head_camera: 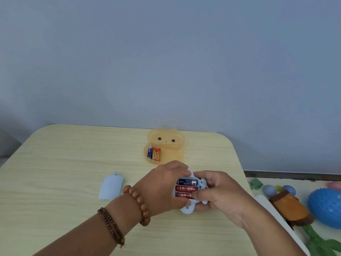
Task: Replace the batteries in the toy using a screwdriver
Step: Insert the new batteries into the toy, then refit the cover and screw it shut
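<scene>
Open tabletop left, clutter at centre and right

Bare table [55,163] lies wide open on the left and near edge; the battery cover [111,187] sits beside the left hand [162,187]; the orange case [166,146] blocks the far side; toys [295,206] crowd the floor on the right.
</scene>
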`<action>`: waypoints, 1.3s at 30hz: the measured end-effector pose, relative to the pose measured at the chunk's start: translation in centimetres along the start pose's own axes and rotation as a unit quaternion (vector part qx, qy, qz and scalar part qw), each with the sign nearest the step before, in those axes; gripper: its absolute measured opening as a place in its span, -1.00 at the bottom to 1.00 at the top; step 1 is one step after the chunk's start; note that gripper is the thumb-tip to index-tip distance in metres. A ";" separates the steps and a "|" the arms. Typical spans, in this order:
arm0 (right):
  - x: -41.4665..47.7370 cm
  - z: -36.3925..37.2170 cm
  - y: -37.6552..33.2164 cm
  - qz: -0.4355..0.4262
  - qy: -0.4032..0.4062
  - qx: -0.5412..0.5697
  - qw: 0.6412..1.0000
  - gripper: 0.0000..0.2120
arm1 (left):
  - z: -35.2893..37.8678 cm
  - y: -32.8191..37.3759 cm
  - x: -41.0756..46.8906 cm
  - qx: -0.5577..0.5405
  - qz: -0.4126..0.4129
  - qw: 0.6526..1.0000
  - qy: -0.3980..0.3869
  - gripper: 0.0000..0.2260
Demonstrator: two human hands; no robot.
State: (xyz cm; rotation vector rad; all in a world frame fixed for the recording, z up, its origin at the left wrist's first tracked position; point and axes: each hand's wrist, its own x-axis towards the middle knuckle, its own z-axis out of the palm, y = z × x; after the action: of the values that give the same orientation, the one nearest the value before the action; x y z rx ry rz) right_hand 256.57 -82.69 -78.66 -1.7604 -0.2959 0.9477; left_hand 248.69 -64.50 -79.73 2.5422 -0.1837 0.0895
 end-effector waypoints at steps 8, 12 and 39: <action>0.5 0.1 0.3 0.000 0.001 -0.016 1.000 -0.61 | -0.3 0.1 -0.1 -0.016 -0.021 0.999 -0.025 -0.45; 0.5 0.2 0.5 0.000 0.006 -0.008 1.000 -0.60 | -2.7 -1.4 -0.7 -0.024 -0.126 0.991 0.027 -0.56; -0.3 0.5 2.3 -0.123 0.060 -0.006 0.991 -0.61 | -1.4 1.5 0.0 -0.141 -0.025 0.987 0.073 -0.49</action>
State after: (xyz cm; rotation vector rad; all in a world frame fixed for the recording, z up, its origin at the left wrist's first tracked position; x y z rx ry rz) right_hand 255.43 -83.43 -80.60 -1.7372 -0.4312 0.6633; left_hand 248.45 -64.91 -77.71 2.2471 -0.0679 0.2141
